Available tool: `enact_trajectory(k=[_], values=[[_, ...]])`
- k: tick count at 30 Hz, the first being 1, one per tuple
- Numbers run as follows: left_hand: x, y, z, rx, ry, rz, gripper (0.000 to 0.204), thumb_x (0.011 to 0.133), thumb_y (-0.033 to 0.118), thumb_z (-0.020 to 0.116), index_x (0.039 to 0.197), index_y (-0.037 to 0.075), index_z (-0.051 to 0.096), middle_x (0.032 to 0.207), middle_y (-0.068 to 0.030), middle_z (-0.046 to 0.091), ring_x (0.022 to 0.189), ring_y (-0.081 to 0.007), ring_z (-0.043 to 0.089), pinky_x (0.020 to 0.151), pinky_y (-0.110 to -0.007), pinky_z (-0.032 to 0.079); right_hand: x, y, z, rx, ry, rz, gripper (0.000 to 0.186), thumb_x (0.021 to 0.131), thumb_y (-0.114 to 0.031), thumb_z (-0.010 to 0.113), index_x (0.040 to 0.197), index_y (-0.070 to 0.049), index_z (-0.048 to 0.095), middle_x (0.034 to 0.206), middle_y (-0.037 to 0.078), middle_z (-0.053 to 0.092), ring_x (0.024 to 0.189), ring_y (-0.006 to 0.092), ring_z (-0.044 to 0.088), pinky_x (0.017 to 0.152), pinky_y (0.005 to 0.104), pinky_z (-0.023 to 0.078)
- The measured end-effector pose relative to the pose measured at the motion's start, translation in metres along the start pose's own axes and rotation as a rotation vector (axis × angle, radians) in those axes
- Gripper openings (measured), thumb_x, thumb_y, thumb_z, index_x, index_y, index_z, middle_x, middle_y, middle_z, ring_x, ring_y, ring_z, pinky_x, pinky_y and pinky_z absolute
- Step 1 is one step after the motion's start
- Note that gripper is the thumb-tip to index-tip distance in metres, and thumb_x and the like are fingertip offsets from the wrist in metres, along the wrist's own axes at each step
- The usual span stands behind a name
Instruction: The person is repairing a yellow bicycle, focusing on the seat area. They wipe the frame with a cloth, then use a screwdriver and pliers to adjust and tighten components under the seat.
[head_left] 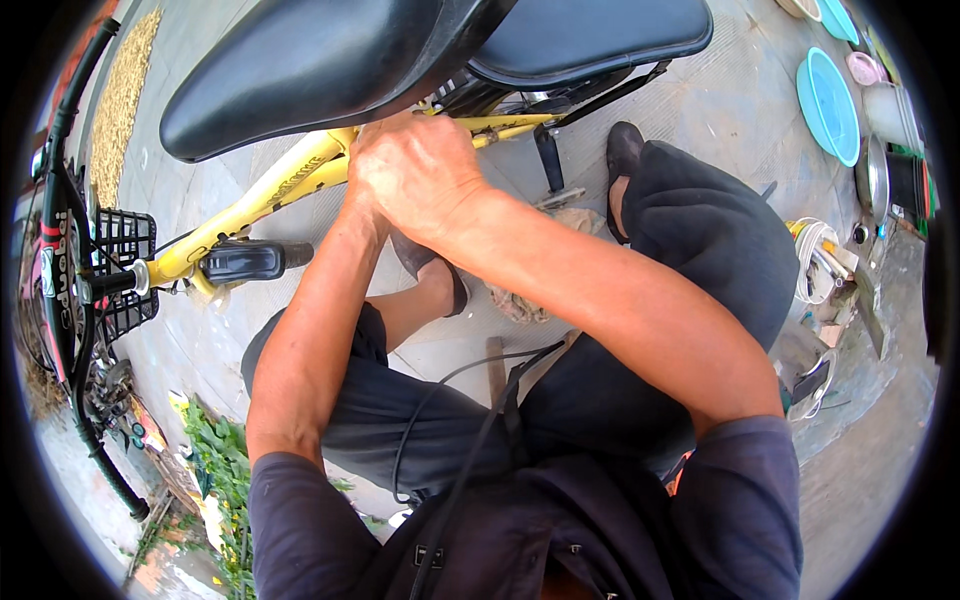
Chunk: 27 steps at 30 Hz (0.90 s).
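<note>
A yellow bicycle frame (294, 175) runs across the upper view below a black saddle (290, 75), with a padded black rear seat (590, 35) behind it. My right hand (422, 168) is closed at the frame beneath the saddle, near the seat post, its back toward me; its fingertips and what they hold are hidden. My left hand (365, 180) lies behind and mostly under the right one at the same spot, with its fingers out of sight. A black crank arm (550, 158) hangs to the right of my hands.
Handlebar (60, 290) and wire basket (120, 250) are at left. Drying grain (120, 110) lies upper left, green plants (215, 450) lower left. Blue basins (828, 100), a metal bowl (870, 180) and coiled white cord (820, 260) sit at right. A rag (520, 300) lies between my feet.
</note>
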<state>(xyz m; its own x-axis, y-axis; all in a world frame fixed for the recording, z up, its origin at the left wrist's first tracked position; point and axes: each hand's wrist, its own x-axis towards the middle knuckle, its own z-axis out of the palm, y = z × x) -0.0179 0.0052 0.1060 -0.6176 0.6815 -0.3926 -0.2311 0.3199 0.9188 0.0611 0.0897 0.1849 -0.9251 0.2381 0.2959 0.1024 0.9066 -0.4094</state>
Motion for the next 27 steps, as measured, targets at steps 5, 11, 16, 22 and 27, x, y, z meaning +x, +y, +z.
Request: enact_trajectory(k=[5, 11, 16, 22, 27], values=[[0.01, -0.01, -0.01, 0.193, -0.056, 0.087, 0.019, 0.095, 0.02, 0.039, 0.104, 0.009, 0.052, 0.103, -0.005, 0.057, 0.098, -0.0191, 0.054, 0.086, -0.035, 0.044, -0.006, 0.008, -0.013, -0.007, -0.089, -0.035, 0.011, 0.063, -0.01, 0.063, 0.072, -0.004, 0.065, 0.068, 0.011, 0.064, 0.065, 0.0239, 0.065, 0.055, 0.0345, 0.053], [0.004, 0.0, 0.003, 0.903, 0.011, 0.292, 0.027, 0.098, 0.026, 0.031, 0.103, 0.009, 0.052, 0.102, -0.0048, 0.058, 0.097, -0.0196, 0.054, 0.085, -0.036, 0.044, -0.01, 0.011, -0.008, 0.008, -0.025, -0.045, 0.021, 0.064, -0.008, 0.063, 0.081, 0.003, 0.061, 0.073, 0.015, 0.061, 0.068, 0.0255, 0.064, 0.056, 0.0335, 0.053], [0.004, -0.017, -0.005, 0.467, -0.003, 0.23, 0.034, 0.095, 0.026, 0.036, 0.123, 0.008, 0.045, 0.118, -0.0111, 0.054, 0.11, -0.0239, 0.05, 0.095, -0.035, 0.039, -0.017, 0.014, -0.014, 0.081, -0.045, -0.049, 0.027, 0.062, -0.005, 0.064, 0.086, 0.007, 0.059, 0.075, 0.017, 0.06, 0.069, 0.027, 0.064, 0.056, 0.0345, 0.053], [-0.006, 0.022, 0.02, -0.478, 0.222, -0.205, 0.039, 0.097, 0.023, 0.033, 0.13, 0.005, 0.044, 0.123, -0.0125, 0.054, 0.113, -0.0256, 0.05, 0.098, -0.036, 0.038, -0.021, 0.017, -0.013, 0.07, -0.034, -0.065, 0.035, 0.062, -0.005, 0.065, 0.092, 0.011, 0.056, 0.077, 0.02, 0.06, 0.068, 0.0288, 0.064, 0.055, 0.0349, 0.053], [-0.01, 0.029, 0.024, -0.502, 0.27, -0.2, 0.038, 0.099, 0.023, 0.03, 0.129, 0.003, 0.044, 0.116, -0.012, 0.057, 0.102, -0.0242, 0.056, 0.09, -0.035, 0.045, -0.021, 0.013, -0.017, 0.063, -0.064, -0.011, 0.041, 0.064, -0.005, 0.064, 0.099, 0.014, 0.054, 0.077, 0.021, 0.06, 0.065, 0.0294, 0.064, 0.054, 0.0342, 0.053]])
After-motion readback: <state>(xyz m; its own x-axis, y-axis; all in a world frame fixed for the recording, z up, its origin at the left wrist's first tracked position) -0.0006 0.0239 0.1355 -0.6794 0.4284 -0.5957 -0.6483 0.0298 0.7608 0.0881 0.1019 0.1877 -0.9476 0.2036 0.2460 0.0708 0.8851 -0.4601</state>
